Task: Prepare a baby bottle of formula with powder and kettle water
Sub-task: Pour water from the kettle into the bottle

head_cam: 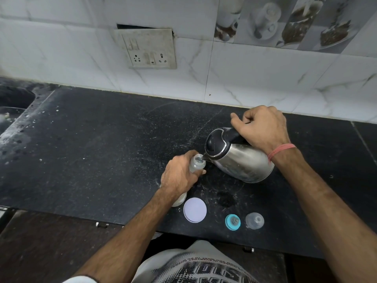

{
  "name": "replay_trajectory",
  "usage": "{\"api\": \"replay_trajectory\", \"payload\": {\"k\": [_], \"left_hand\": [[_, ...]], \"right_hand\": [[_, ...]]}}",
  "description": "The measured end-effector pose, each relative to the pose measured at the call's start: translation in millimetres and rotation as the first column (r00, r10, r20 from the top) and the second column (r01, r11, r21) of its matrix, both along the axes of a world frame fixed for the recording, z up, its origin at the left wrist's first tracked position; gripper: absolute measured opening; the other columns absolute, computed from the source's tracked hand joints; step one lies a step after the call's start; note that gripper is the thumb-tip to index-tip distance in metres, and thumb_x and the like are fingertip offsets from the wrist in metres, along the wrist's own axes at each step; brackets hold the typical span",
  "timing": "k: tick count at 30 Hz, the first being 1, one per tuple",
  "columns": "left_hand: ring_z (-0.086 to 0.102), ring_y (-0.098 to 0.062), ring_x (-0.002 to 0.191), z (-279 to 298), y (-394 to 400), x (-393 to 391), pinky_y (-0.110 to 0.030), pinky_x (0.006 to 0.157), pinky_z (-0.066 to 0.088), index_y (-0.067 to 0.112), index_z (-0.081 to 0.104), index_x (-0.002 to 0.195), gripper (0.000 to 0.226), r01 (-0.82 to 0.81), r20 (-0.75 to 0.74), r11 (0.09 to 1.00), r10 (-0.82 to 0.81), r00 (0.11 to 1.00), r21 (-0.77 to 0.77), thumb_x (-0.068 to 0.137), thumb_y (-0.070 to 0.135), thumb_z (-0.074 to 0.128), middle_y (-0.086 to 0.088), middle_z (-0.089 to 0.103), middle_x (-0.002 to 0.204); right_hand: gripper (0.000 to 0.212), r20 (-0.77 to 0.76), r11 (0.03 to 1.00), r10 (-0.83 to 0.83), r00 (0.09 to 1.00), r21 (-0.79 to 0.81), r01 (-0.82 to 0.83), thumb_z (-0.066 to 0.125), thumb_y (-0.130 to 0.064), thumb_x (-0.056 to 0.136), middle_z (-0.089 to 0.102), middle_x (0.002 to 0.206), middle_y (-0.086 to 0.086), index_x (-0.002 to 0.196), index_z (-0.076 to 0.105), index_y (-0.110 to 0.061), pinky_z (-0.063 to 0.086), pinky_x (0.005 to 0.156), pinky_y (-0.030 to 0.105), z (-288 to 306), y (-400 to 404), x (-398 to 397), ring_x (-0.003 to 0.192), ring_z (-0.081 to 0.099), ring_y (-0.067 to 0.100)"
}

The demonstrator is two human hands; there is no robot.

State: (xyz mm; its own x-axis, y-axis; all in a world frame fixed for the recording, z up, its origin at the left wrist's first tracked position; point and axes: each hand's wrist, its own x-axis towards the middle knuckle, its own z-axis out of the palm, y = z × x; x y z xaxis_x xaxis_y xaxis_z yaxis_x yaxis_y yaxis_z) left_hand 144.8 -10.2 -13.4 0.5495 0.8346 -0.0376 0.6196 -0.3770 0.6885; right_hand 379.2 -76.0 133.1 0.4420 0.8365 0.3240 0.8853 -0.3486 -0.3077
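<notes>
Head view: right hand (263, 127) grips tilted kettle (238, 158); left hand (179, 176) holds bottle (196, 163).

Under the right hand (262, 127) the kettle (242, 163) has a brushed steel body, shiny but smeared and spotted, with a glossy black plastic lid and handle. The bottle (196, 163) gripped in the left hand (179, 176) is cloudy, translucent plastic. Beneath both hands the counter (98, 152) is dark polished stone, scratched and dusted with pale specks. Just near the left wrist lies a smooth matt white plastic lid (194, 209); further right, a teal plastic ring (232, 222) and a clear, soft-looking teat cap (254, 221). Beyond the hands, the wall tiles (255, 72) are glossy, marble-patterned.
</notes>
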Motion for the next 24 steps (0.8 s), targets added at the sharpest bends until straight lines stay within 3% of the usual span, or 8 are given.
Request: {"api": "replay_trajectory", "payload": {"k": [24], "left_hand": [[0.074,-0.016,0.099,4.9,-1.7,0.3,-0.042,0.083,0.063,0.042,0.069,0.124,0.04,-0.021,-0.02,0.999,0.021,1.0,-0.03,0.091,0.051,0.091,0.014,0.079,0.101]], "right_hand": [[0.067,-0.005,1.0,-0.018,1.0,-0.014,0.018,0.063,-0.057,0.098,0.041,0.044,-0.004,0.053,0.05,-0.01,0.059,0.078,0.043,0.1,-1.2,-0.2,0.053,0.051,0.021]]}}
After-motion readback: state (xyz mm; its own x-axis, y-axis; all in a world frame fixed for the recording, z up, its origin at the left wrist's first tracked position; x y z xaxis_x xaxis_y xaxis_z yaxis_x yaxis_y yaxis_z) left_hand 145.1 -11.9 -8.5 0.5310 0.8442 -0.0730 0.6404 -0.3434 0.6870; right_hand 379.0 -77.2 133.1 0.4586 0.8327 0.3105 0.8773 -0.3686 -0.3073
